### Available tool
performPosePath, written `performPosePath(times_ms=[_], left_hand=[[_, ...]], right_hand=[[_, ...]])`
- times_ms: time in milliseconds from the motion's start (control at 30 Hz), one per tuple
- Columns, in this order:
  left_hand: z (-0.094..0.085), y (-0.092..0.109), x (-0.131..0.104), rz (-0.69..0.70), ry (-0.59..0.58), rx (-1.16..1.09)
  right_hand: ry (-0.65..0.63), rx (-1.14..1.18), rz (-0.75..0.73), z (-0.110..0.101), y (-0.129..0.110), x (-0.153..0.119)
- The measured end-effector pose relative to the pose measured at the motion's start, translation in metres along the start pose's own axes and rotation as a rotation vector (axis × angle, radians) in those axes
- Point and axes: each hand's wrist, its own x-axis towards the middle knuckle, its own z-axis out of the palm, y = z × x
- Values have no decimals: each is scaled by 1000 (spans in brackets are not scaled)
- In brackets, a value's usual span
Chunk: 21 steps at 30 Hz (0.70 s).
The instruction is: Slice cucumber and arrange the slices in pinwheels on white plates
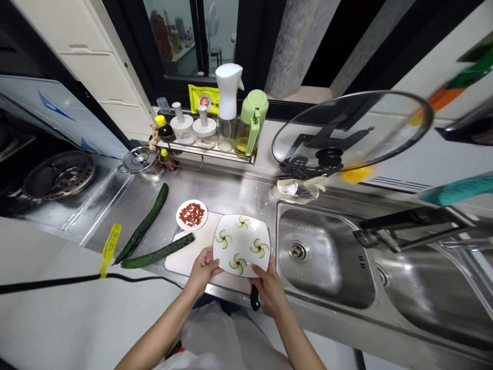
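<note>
A square white plate (pixel 242 246) carries several pinwheels of thin cucumber slices with small red centres. My left hand (pixel 204 267) grips its lower left edge, and my right hand (pixel 267 282) grips the lower right, thumb on the rim. Beneath it lies a white cutting board (pixel 181 259), partly covered; whether the plate touches it I cannot tell. A black knife handle (pixel 254 298) pokes out below the plate beside my right hand. Left of the board is a whole cucumber (pixel 148 226), and a cut cucumber (pixel 162 252) rests partly on the board. A small dish (pixel 192 229) holds red goji berries.
A double steel sink (pixel 327 288) with a faucet (pixel 416 226) lies to the right. Behind the counter, a rack (pixel 215 150) holds jars and an oil bottle (pixel 252 123). A lidded pot (pixel 142 163) and a frying pan (pixel 59 174) stand left. A glass lid (pixel 352 131) leans above the sink.
</note>
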Motion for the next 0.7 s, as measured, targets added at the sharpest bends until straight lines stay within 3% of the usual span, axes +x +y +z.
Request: performPosePath(times_ms=[233,433,700], left_hand=[[0,13,-10,-4,-23,21],[2,26,-12,18,23,129],[7,29,-11,55,-142,165]], right_hand=[[-67,60,24,1,5,-8],[-64,134,12,3,7,-9],[-39,118,-4,-4,-7,-9]])
